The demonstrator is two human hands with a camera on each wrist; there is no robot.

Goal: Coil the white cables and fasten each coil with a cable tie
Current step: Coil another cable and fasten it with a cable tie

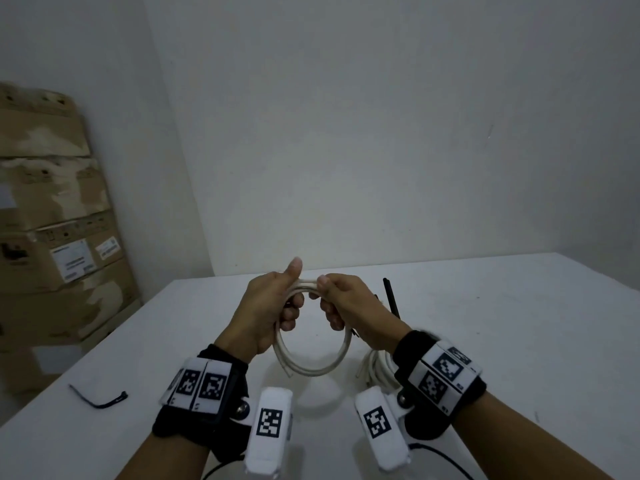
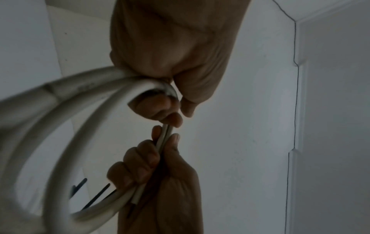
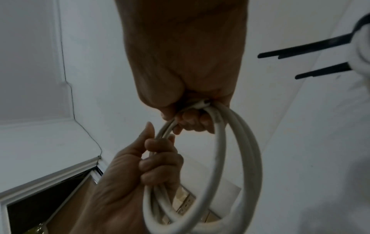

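Note:
A white cable coil (image 1: 311, 367) of a few loops hangs in the air over the white table (image 1: 502, 341). My left hand (image 1: 289, 306) grips the top left of the loop with the thumb raised. Just to its right, my right hand (image 1: 329, 306) holds the top of the same loop, fingers curled round the strands. The left wrist view shows the left hand (image 2: 170, 98) closed round the coil (image 2: 50, 110), and the right hand (image 2: 156, 158) wrapped round the strands below. In the right wrist view the right hand (image 3: 192, 120) clasps the coil (image 3: 238, 158) opposite the left hand (image 3: 158, 158).
A second white coil (image 1: 377, 370) lies on the table under my right wrist, with black cable ties (image 1: 391, 299) sticking up from it; these ties (image 3: 320, 45) also show in the right wrist view. A loose black cable tie (image 1: 100, 398) lies front left. Cardboard boxes (image 1: 52, 220) are stacked left of the table.

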